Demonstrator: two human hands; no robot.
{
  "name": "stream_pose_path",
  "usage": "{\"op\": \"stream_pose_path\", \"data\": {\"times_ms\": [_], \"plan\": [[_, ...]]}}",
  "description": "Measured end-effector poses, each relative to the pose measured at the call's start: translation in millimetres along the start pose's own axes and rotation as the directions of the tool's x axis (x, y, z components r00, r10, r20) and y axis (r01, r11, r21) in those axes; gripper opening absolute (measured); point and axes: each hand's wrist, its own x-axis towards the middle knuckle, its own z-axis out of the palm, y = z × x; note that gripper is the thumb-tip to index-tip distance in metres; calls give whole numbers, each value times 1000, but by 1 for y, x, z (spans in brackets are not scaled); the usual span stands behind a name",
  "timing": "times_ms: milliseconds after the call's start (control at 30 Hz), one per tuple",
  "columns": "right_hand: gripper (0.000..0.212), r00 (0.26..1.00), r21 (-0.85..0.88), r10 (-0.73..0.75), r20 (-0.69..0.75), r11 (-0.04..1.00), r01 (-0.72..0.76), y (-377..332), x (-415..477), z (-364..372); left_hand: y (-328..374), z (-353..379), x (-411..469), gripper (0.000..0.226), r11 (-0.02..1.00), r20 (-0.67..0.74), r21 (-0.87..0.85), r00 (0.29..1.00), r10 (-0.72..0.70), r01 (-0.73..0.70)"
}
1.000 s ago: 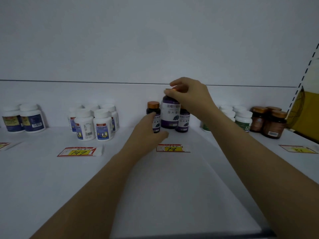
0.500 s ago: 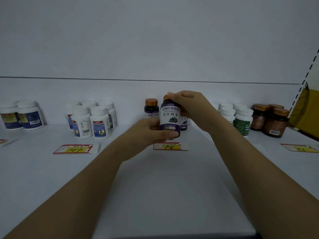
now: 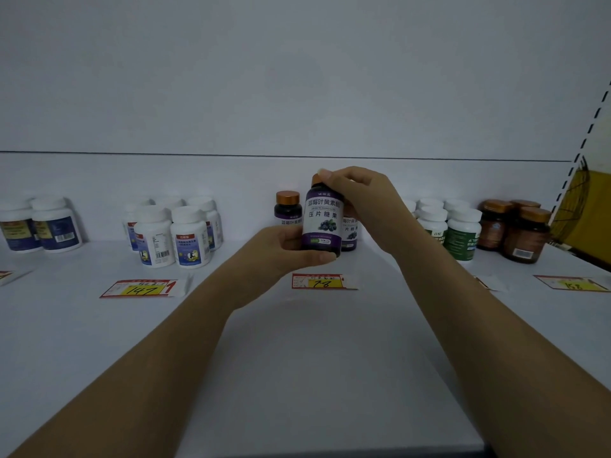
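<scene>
Between both hands, clear of the white shelf [image 3: 297,358], sits the blueberry supplement bottle [image 3: 323,226]: left hand [image 3: 284,249] wrapped round its base, right hand [image 3: 363,206] pinching the copper cap [image 3: 316,180]. Picking up looks done; the cap seems unopened. Its label reads 蓝莓叶黄素酯 压片糖果 (the price tag [image 3: 322,281] just below the grip says 78).

The purple bottle [image 3: 322,223] carries a label reading "蓝莓叶黄素酯" above "压片糖果". On the shelf [image 3: 297,358], the left price tag [image 3: 143,288] reads "147". The middle price tag [image 3: 322,281], below the bottle, reads "78".
</scene>
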Motion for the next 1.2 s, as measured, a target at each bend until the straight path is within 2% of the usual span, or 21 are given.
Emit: {"op": "stream_pose_path", "data": {"times_ms": [133, 233, 333, 400, 467, 533, 633, 733, 867, 1000, 1067, 1200], "plan": [[25, 999, 20, -47, -3, 999, 47, -5, -2, 0, 0, 1, 2, 31, 1000, -42, -1, 999, 16, -16], [23, 995, 69, -98, 30, 993, 96, -10, -2, -1, -1, 1, 3, 42, 998, -165, 0, 984, 66, -67], [27, 989, 19, -124, 79, 992, 123, -17, -4, -1, 0, 2, 4, 49, 981, -283, 156, 946, 159, -118], [35, 992, -48, -113, 49, 992, 116, -16, -3, 1, -3, 5, 6, 56, 953, -310, 284, 930, 199, -109], [40, 998, 8, -66, -19, 998, 66, -12, -3, -1, -6, 7, 8, 57, 955, -304, 283, 937, 173, -85], [39, 1000, 139, -4, -28, 990, 8, -8, -3, -5, -4, 6, 9, 56, 982, -272, 187, 960, 65, -13], [34, 999, 307, 41, 15, 951, -44, -6, -3, -12, 0, 2, 8, 57, 995, -103, 48, 992, -78, 83], [29, 995, 383, 30, 99, 921, -65, -3, -2, -14, 1, 0, 6, 51, 995, -47, 2, 994, -96, 96], [35, 986, 345, 34, 166, 934, -90, -3, 0, -13, 0, 2, 6, 41, 995, -151, 63, 986, -64, 74], [48, 995, 370, 73, 74, 924, -95, -2, 0, -6, -3, 5, 9, 38, 989, -298, 147, 954, 15, 31], [48, 996, 438, 82, 39, 894, -91, -2, 0, -5, -1, 7, 9, 41, 979, -285, 197, 959, 11, 48], [44, 997, 498, 57, 45, 864, -71, -5, 1, -8, 3, 10, 10, 52, 975, -118, 201, 991, -70, 92]]}}
